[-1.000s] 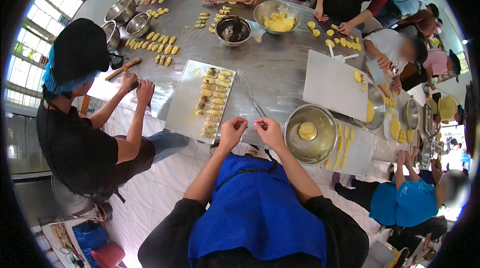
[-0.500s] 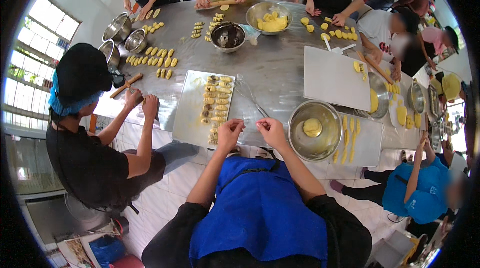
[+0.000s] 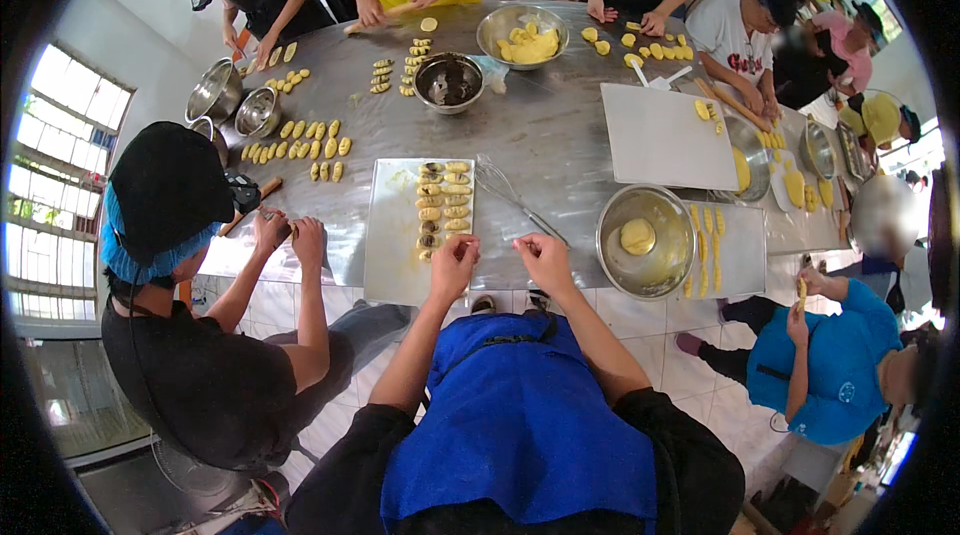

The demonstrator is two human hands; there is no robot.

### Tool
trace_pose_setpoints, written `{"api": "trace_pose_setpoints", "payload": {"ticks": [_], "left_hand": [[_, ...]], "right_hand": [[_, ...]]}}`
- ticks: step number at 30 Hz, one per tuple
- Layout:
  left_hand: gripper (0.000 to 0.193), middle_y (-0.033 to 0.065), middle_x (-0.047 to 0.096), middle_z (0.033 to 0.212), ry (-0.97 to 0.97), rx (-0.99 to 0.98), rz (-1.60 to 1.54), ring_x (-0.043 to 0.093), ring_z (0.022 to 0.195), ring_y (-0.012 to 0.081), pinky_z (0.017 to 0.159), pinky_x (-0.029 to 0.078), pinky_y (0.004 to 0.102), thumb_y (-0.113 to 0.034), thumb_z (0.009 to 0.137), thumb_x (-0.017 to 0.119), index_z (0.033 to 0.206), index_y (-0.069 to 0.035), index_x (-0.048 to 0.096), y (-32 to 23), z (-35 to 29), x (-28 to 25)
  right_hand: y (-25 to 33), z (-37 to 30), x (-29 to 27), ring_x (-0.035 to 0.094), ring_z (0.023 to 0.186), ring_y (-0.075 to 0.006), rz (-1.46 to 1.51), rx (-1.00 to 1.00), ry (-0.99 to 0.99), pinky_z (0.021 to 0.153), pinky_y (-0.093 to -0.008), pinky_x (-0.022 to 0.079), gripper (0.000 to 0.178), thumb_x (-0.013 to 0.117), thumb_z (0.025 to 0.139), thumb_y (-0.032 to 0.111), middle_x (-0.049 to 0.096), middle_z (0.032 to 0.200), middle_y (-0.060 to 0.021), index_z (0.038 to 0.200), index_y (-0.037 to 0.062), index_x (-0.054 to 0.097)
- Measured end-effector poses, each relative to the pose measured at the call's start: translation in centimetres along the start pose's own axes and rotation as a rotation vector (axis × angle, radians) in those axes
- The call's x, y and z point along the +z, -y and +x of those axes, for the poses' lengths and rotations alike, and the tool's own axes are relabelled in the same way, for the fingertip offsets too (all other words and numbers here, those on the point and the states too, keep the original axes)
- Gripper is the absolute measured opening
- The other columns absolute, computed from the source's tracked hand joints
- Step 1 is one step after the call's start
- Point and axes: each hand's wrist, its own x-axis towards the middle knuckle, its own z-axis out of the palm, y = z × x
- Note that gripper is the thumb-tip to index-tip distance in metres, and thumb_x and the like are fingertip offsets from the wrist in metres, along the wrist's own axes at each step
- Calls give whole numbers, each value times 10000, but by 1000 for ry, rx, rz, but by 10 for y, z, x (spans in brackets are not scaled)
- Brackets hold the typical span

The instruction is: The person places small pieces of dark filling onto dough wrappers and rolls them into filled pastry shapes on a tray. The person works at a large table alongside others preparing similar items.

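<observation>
My left hand (image 3: 455, 267) hovers by the near right corner of a white board (image 3: 395, 225), its fingertips pinched together. Two rows of striped dough rolls (image 3: 456, 201), some showing dark filling, lie on that board. Just to the right, my right hand (image 3: 544, 263) is held over the table's front edge with thumb and fingers pinched. What either hand holds, if anything, is too small to make out. A wire whisk (image 3: 522, 201) lies on the steel table beyond my hands. Right of my right hand is a steel bowl (image 3: 648, 197) with a ball of dough (image 3: 638, 236) inside.
Beyond stand a bowl of dark filling (image 3: 448, 83) and a bowl of yellow dough (image 3: 523, 36). An upturned white board (image 3: 668, 138) lies at right, near dough strips (image 3: 704, 245). Co-workers surround the table; a person in a black cap (image 3: 170, 195) works close at left.
The view has shifted slightly, and my hands stay pinched, a little farther apart. At right, the person in the blue shirt now holds up a piece of dough.
</observation>
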Motion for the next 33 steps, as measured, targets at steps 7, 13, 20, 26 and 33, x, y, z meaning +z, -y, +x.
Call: {"api": "trace_pose_setpoints", "payload": {"ticks": [7, 13, 20, 26, 33], "left_hand": [[252, 38, 563, 565, 92, -76, 3, 543, 499, 105, 495, 425, 280, -221, 939, 587, 822, 0, 621, -3, 5, -10], [257, 65, 587, 615, 236, -43, 45, 570, 557, 134, 534, 441, 281, -223, 975, 509, 862, -12, 602, -3, 4, 3], [200, 69, 637, 727, 279, 78, -214, 580, 570, 130, 538, 456, 281, -181, 957, 538, 1010, -1, 607, -10, 2, 23], [190, 55, 555, 579, 397, 84, 13, 493, 515, 121, 496, 382, 291, -172, 926, 598, 876, 2, 655, -12, -2, 22], [407, 99, 479, 540, 303, 72, 1, 428, 502, 179, 514, 370, 342, -299, 989, 478, 755, 8, 610, -14, -9, 8]], "right_hand": [[5, -19, 7, 395, 496, -50, -34, 14, -100, 451, -267, 290, 203, 674, 871, 179, 485, 529, 10, 854, -23, 685], [3, -47, 6, 529, 566, -66, 47, 106, -208, 513, -238, 406, 157, 640, 891, 134, 616, 642, -28, 914, -14, 685], [-11, -80, 1, 620, 626, -113, 137, 197, -335, 569, -252, 494, 146, 594, 906, 106, 687, 771, -76, 971, -4, 667], [-4, -94, 3, 624, 621, -107, 147, 128, -416, 551, -237, 485, 136, 602, 905, 101, 673, 739, -65, 962, -7, 665], [26, -82, 2, 596, 540, -100, 72, 244, -303, 491, -251, 438, 204, 616, 916, 174, 622, 604, -54, 898, -21, 673]]}}
